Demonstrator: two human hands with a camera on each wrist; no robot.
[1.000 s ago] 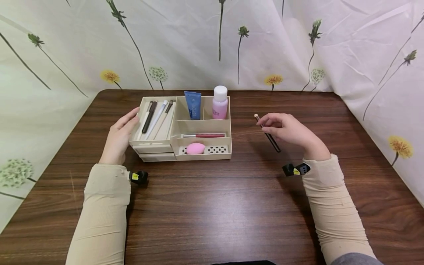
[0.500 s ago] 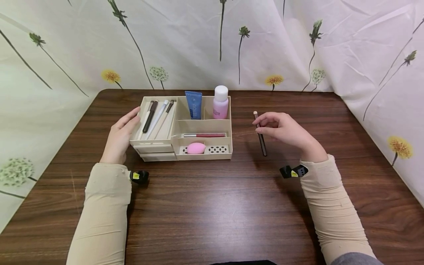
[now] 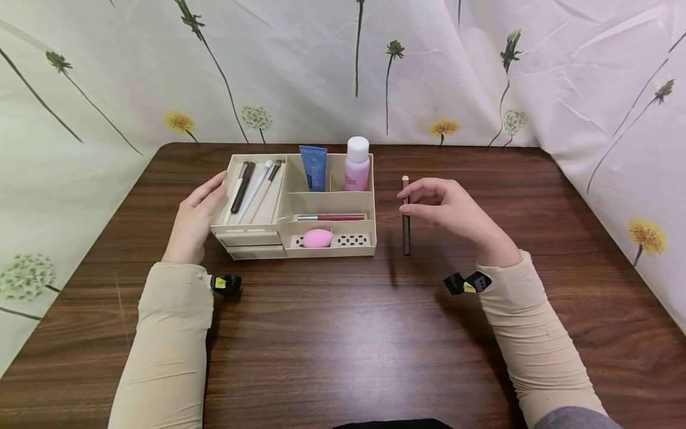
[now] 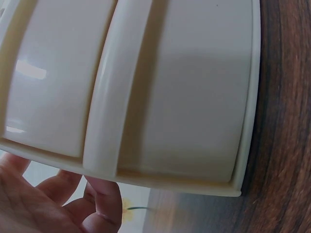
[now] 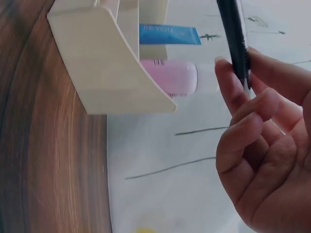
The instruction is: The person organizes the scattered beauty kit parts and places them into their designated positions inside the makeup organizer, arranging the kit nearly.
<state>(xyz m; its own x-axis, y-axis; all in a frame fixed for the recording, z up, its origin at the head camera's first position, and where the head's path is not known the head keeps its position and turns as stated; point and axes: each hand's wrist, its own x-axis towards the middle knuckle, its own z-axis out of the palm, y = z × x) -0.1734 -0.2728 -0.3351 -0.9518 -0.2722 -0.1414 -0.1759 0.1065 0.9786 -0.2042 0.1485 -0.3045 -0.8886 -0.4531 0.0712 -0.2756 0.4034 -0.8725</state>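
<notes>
My right hand (image 3: 449,210) pinches a slim dark makeup brush (image 3: 406,235) between thumb and fingertips, just right of the cream organizer (image 3: 331,252). The brush stands nearly upright, its small pale tip at the top. In the right wrist view, its black handle (image 5: 233,36) points away from the fingers. My left hand (image 3: 194,221) rests against the organizer's left side with fingers extended. From the left wrist, the fingers (image 4: 104,201) show along the side of the drawer fronts (image 4: 194,111). Several makeup brushes (image 3: 256,192) lie in the organizer's left top tray.
Upright in the organizer's back compartments are a blue tube (image 3: 314,168) and a pink bottle with a white cap (image 3: 357,164). A red lip gloss tube (image 3: 332,217) lies in the middle slot, a pink makeup sponge (image 3: 318,238) in front. A floral curtain (image 3: 418,77) hangs behind the table.
My right hand has moved left towards the organizer with the brush, which has swung from slanted to nearly upright. The left hand stays at the organizer's side.
</notes>
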